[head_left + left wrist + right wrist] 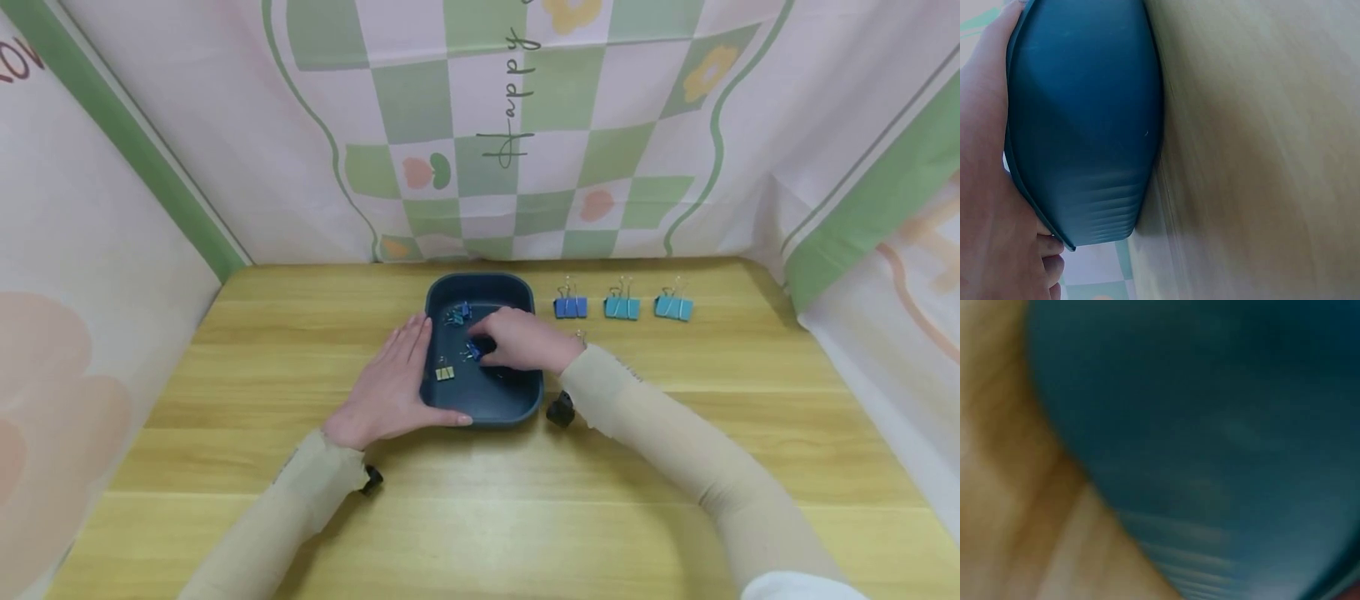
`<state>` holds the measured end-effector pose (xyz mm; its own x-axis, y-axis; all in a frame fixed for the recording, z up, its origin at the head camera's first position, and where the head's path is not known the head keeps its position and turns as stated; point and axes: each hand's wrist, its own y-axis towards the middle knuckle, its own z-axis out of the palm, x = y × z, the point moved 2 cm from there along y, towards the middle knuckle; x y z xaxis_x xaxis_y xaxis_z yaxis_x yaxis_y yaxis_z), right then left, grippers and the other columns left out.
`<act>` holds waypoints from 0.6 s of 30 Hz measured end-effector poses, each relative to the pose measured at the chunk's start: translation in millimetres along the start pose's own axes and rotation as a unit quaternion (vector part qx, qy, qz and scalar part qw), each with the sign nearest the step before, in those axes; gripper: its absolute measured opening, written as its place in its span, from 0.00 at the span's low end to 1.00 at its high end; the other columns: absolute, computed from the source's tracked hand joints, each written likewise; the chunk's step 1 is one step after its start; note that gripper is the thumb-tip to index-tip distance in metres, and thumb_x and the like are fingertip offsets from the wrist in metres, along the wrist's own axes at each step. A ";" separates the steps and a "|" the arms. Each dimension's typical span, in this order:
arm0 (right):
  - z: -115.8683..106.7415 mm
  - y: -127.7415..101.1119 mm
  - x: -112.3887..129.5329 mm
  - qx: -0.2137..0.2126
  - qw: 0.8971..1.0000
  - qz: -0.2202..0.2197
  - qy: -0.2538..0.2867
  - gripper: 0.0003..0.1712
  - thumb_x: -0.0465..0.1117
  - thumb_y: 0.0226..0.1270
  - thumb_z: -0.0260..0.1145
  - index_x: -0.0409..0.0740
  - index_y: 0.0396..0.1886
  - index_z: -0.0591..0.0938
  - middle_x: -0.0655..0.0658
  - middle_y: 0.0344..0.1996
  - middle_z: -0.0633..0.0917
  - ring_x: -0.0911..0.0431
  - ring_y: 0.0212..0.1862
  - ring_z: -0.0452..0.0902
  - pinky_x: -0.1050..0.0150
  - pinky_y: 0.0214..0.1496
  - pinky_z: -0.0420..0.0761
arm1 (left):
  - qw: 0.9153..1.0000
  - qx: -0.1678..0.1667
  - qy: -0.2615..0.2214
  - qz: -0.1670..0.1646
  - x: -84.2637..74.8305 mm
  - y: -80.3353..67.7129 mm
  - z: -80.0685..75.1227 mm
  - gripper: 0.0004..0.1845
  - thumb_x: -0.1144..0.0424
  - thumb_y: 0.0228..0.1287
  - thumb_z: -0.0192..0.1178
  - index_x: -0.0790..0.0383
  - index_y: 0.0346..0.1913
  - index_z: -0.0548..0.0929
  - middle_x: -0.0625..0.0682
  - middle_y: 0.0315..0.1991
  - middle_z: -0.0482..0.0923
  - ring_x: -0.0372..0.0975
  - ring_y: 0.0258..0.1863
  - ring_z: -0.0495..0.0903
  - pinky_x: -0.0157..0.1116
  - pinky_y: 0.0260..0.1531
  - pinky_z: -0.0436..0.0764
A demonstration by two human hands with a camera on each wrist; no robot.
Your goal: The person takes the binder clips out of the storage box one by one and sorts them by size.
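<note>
A dark blue tray (487,412) sits on the wooden table, its side wall (1085,112) filling much of the left wrist view. My left hand (393,387) lies along its left side, fingers straight, with the thumb stretched over the near rim. Inside the tray, my right hand (517,340) pinches a small blue binder clip (473,350) between thumb and fingertips. A yellow binder clip (445,372) lies closer to the left wall. Farther back rest a small teal binder clip (454,317) and another blue binder clip (467,310). The right wrist view is blurred and shows the tray's outer wall (1179,456).
Right of the tray stand larger binder clips in a row: a blue one (571,307), a teal one (622,308) and a lighter teal one (673,307). Handles of another clip (581,336) peek out behind my right wrist. A patterned curtain (487,200) borders the table's far edge.
</note>
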<state>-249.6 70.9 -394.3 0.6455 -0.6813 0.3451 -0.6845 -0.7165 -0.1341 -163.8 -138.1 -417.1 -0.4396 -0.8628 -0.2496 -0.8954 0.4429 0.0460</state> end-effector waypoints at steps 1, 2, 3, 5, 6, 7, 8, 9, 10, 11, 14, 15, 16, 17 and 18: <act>1.6 0.0 0.7 -0.009 1.000 -0.009 -0.021 0.24 0.43 0.66 0.75 0.42 0.61 0.85 0.46 0.51 0.87 0.52 0.53 0.83 0.55 0.59 0.81 | 1.000 0.000 0.000 0.000 -0.2 0.1 0.0 0.78 0.08 0.41 0.46 0.66 0.82 0.39 0.58 0.82 0.34 0.44 0.80 0.33 0.43 0.77 0.41; 3.0 0.0 1.1 -0.017 0.999 -0.015 -0.036 0.23 0.43 0.65 0.76 0.43 0.59 0.86 0.47 0.54 0.87 0.52 0.57 0.81 0.54 0.62 0.78 | 1.000 0.000 0.000 0.000 -0.4 0.1 0.0 0.78 0.08 0.41 0.46 0.67 0.82 0.40 0.58 0.82 0.34 0.44 0.80 0.33 0.43 0.77 0.41; 4.1 -0.1 1.0 -0.021 0.999 -0.016 -0.039 0.22 0.43 0.65 0.76 0.43 0.58 0.87 0.47 0.53 0.87 0.52 0.56 0.82 0.54 0.62 0.79 | 1.000 0.000 -0.001 0.000 -0.5 0.1 -0.1 0.78 0.09 0.41 0.46 0.67 0.81 0.40 0.58 0.82 0.34 0.44 0.80 0.33 0.43 0.77 0.41; 5.3 -0.3 0.9 -0.029 0.999 -0.016 -0.041 0.20 0.42 0.64 0.76 0.43 0.55 0.88 0.47 0.51 0.88 0.53 0.55 0.82 0.55 0.60 0.80 | 1.000 0.002 -0.003 -0.001 -0.8 -0.1 -0.5 0.78 0.09 0.41 0.46 0.67 0.81 0.40 0.59 0.82 0.34 0.43 0.80 0.33 0.43 0.77 0.41; 5.7 -0.2 0.7 -0.031 0.999 -0.015 -0.041 0.19 0.42 0.64 0.76 0.44 0.54 0.89 0.48 0.50 0.88 0.54 0.54 0.83 0.55 0.60 0.80 | 1.000 0.003 -0.004 -0.002 -1.0 -0.2 -0.8 0.78 0.09 0.41 0.46 0.67 0.81 0.40 0.59 0.82 0.34 0.43 0.80 0.33 0.43 0.77 0.40; 5.9 -0.3 0.5 -0.033 0.999 -0.015 -0.039 0.19 0.42 0.63 0.77 0.44 0.53 0.89 0.48 0.49 0.88 0.54 0.53 0.83 0.56 0.60 0.80 | 1.000 0.004 -0.005 -0.003 -1.1 -0.5 -1.1 0.78 0.09 0.41 0.46 0.67 0.81 0.40 0.59 0.82 0.34 0.43 0.80 0.32 0.43 0.77 0.40; 5.9 -0.4 0.2 -0.034 0.999 -0.014 -0.036 0.19 0.42 0.63 0.77 0.44 0.53 0.89 0.48 0.48 0.88 0.54 0.53 0.82 0.56 0.60 0.80 | 1.000 0.004 -0.007 -0.004 -1.1 -0.6 -1.3 0.78 0.09 0.42 0.46 0.67 0.81 0.40 0.59 0.82 0.34 0.44 0.80 0.33 0.43 0.77 0.40; 5.9 -0.5 -0.2 -0.034 0.999 -0.013 -0.034 0.19 0.42 0.63 0.77 0.44 0.53 0.89 0.49 0.48 0.88 0.55 0.53 0.82 0.56 0.59 0.80 | 1.000 0.005 -0.009 -0.004 -1.2 -0.7 -1.4 0.78 0.09 0.42 0.46 0.67 0.81 0.40 0.59 0.82 0.35 0.44 0.80 0.33 0.43 0.77 0.41; 5.7 -0.9 -0.4 -0.034 0.999 -0.012 -0.029 0.19 0.42 0.62 0.77 0.44 0.52 0.89 0.49 0.48 0.88 0.55 0.52 0.82 0.56 0.59 0.80 | 1.000 0.006 -0.011 -0.006 -1.4 -0.7 -1.5 0.78 0.09 0.42 0.46 0.67 0.81 0.40 0.59 0.82 0.35 0.43 0.80 0.33 0.42 0.77 0.40; 5.6 -1.3 -0.8 -0.036 0.999 -0.011 -0.023 0.19 0.41 0.62 0.77 0.45 0.52 0.89 0.49 0.48 0.88 0.55 0.52 0.82 0.56 0.59 0.80 | 1.000 0.006 -0.011 -0.007 -1.6 -0.8 -1.5 0.78 0.09 0.41 0.46 0.67 0.82 0.40 0.59 0.82 0.35 0.43 0.80 0.33 0.42 0.77 0.40; 3.3 -2.9 -1.9 -0.047 0.999 -0.005 0.006 0.19 0.40 0.61 0.78 0.44 0.52 0.88 0.49 0.46 0.88 0.57 0.48 0.82 0.58 0.55 0.82 | 1.000 0.006 -0.014 -0.008 -2.2 -0.9 -1.8 0.78 0.09 0.42 0.46 0.67 0.82 0.40 0.59 0.82 0.35 0.44 0.80 0.33 0.42 0.77 0.40; 2.3 -3.6 -2.6 -0.054 0.998 -0.002 0.017 0.19 0.40 0.60 0.78 0.44 0.52 0.88 0.48 0.46 0.88 0.58 0.45 0.82 0.59 0.53 0.83 | 1.000 0.007 -0.015 -0.009 -2.4 -1.1 -1.8 0.78 0.09 0.42 0.46 0.66 0.82 0.40 0.59 0.82 0.35 0.43 0.80 0.33 0.42 0.77 0.40; 1.1 -4.3 -3.4 -0.061 0.998 -0.001 0.031 0.19 0.39 0.60 0.78 0.44 0.52 0.87 0.48 0.45 0.87 0.58 0.41 0.83 0.59 0.51 0.84 | 1.000 0.006 -0.015 -0.009 -2.6 -1.2 -1.9 0.78 0.09 0.42 0.46 0.66 0.82 0.40 0.59 0.82 0.35 0.43 0.80 0.33 0.42 0.77 0.40; -0.4 -5.1 -4.2 -0.070 0.997 0.002 0.046 0.19 0.39 0.60 0.78 0.44 0.51 0.87 0.47 0.44 0.87 0.59 0.37 0.83 0.60 0.49 0.84 | 1.000 0.006 -0.015 -0.009 -2.7 -1.3 -1.8 0.78 0.09 0.42 0.46 0.66 0.82 0.40 0.59 0.82 0.35 0.44 0.80 0.33 0.42 0.77 0.40; -2.5 -6.0 -4.9 -0.080 0.995 0.001 0.058 0.19 0.38 0.59 0.78 0.43 0.51 0.86 0.47 0.44 0.87 0.59 0.36 0.83 0.60 0.48 0.85 | 1.000 0.007 -0.013 -0.009 -2.7 -1.4 -1.5 0.78 0.09 0.42 0.46 0.66 0.82 0.39 0.59 0.82 0.35 0.44 0.80 0.33 0.42 0.77 0.40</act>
<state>-249.5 78.9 -392.9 0.6076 -0.6537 0.4511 -0.7366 -0.6762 0.0123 -161.4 -136.8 -415.0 -0.4211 -0.8642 -0.2754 -0.9021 0.4306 0.0285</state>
